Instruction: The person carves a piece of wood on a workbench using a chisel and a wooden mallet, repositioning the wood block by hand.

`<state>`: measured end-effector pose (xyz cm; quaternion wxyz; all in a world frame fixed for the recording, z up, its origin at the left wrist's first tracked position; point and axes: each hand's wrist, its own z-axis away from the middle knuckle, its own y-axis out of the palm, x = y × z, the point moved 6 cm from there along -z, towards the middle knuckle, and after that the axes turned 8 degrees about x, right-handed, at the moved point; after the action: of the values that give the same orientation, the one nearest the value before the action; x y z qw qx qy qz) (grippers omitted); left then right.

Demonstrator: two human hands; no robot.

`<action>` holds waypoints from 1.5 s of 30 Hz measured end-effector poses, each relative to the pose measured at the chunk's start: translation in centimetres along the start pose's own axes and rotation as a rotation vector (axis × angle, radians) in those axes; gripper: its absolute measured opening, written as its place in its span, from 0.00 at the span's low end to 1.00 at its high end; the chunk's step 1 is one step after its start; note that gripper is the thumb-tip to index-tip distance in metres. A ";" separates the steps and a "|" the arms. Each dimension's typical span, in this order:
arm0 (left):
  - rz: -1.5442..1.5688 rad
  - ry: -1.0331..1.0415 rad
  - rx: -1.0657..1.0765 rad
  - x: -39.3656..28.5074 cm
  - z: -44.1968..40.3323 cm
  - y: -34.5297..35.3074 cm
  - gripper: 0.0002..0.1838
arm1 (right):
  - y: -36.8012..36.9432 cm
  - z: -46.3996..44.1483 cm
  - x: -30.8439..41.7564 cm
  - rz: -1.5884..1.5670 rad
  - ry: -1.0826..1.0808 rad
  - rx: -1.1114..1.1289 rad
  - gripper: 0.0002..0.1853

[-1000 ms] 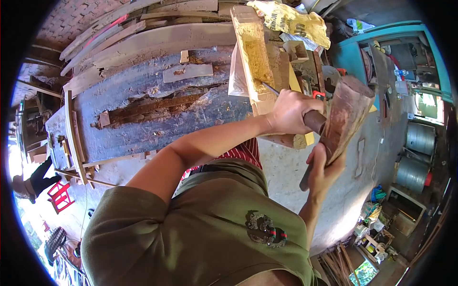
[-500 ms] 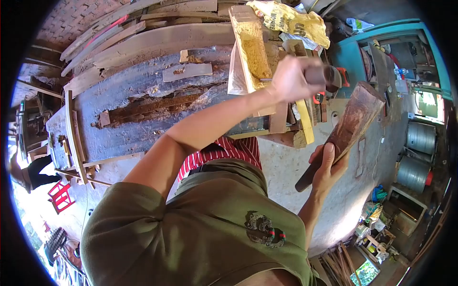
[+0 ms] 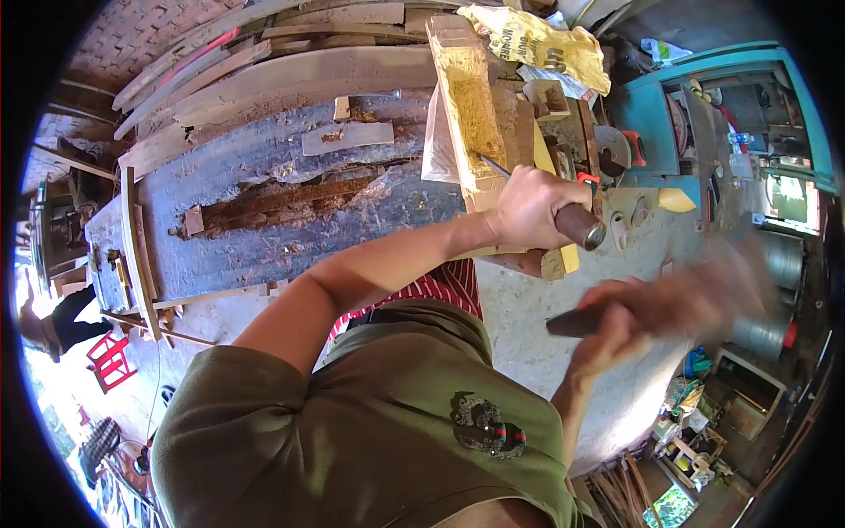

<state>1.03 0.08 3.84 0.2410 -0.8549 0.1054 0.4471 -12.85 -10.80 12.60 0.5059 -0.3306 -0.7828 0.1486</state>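
My left hand [image 3: 534, 207] is closed around the handle of a chisel [image 3: 581, 226], whose butt end points to the lower right. The thin blade reaches up and left, its tip at the hollow of a carved wooden block [image 3: 471, 101] with yellowish, rough-cut insides. Lower right, my right hand [image 3: 607, 339] grips a dark wooden mallet [image 3: 704, 295] by its handle. The mallet's head is smeared by motion and stands apart from the chisel.
A worn dark workbench [image 3: 255, 255] bears a flat wood offcut [image 3: 348, 138]. Behind lie long boards [image 3: 290, 79] and a yellow sack [image 3: 546, 44]. An orange-handled tool [image 3: 634, 148] is right of the block. A red stool [image 3: 112, 362] stands at left, metal drums [image 3: 779, 255] at right.
My left hand has moved down with the chisel, its butt now tilted lower. My right hand has swung the mallet from upright out to the right. The carved block has shifted slightly.
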 end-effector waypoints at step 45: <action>0.053 -0.033 -0.176 0.6 0.3 -1.9 0.11 | 1.5 -0.2 0.4 -0.348 0.148 -0.111 0.17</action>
<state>1.92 1.83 3.83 0.1546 -0.8623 0.0842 0.4747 -12.24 -9.45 12.18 0.5612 -0.2278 -0.7957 -0.0090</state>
